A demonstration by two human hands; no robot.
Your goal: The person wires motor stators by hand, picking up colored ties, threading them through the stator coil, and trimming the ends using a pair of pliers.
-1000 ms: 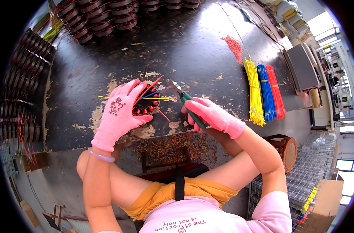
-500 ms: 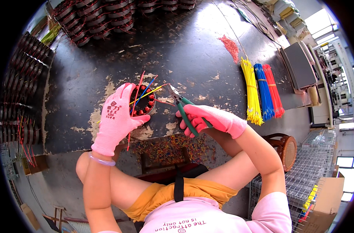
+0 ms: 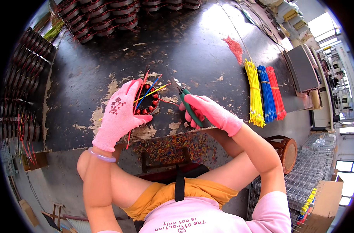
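Note:
My left hand (image 3: 118, 110), in a pink glove, is wrapped over the left side of a motor stator (image 3: 155, 103), a dark ring with red-copper coils. It presses the stator against the black table. Red, blue (image 3: 149, 91) and yellow (image 3: 156, 89) wires cross over the ring, and a thin red wire (image 3: 169, 102) sticks out to its right. My right hand (image 3: 214, 113), also gloved in pink, is closed round the green handles of wire cutters (image 3: 184, 92). Their jaws point up and left, apart from the wire ends. The glove partly hides the handles.
Bundles of yellow (image 3: 254, 93), blue (image 3: 266, 95) and red wires (image 3: 276, 93) lie to the right. A heap of red scraps (image 3: 234, 48) is beyond them. Stacked stators (image 3: 99, 19) stand at the far left, with more along the left edge. Coloured clippings (image 3: 173, 149) litter the floor below the table.
The cutters have moved slightly away from the yellow wire's tip, and their handles are closer together. My left hand keeps its hold on the stator. The whole view has shifted slightly.

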